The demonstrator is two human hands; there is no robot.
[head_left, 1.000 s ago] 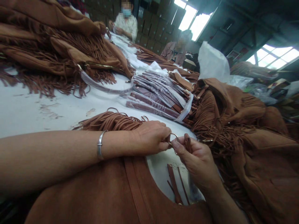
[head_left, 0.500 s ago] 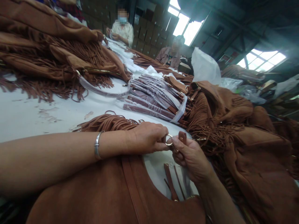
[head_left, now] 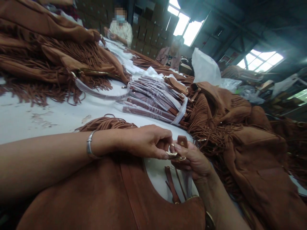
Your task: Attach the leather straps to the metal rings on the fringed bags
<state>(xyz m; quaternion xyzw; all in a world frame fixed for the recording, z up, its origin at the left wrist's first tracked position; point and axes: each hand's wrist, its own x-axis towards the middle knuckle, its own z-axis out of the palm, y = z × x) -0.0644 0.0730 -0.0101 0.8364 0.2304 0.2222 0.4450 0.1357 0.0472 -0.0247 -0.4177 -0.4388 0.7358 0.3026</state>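
Observation:
My left hand [head_left: 151, 140], a silver bangle [head_left: 89, 145] on its wrist, is closed with thumb and fingers at a gold-coloured metal ring [head_left: 171, 153]. Facing it, my right hand [head_left: 199, 161] pinches a brown leather strap [head_left: 182, 141] whose short end, with a small hole or stud, stands up above the fingers. The ring lies between the two hands; how it joins the strap is partly hidden by fingers. Beneath my arms spreads a brown suede bag [head_left: 91, 195] with a curved opening, and thin leather strips [head_left: 171, 183] show through that opening.
A bundle of plastic-wrapped straps [head_left: 153, 99] lies beyond my hands. Fringed brown bags are piled at left [head_left: 79, 57] and right [head_left: 254, 159]. Across the white table [head_left: 21, 119] are two people, one in a light shirt [head_left: 123, 32], one in a darker jacket [head_left: 168, 57].
The ring has tilted from facing me to lying flatter. My left fingers have loosened from a tight fist and sit lower on it, and the right hand has turned slightly.

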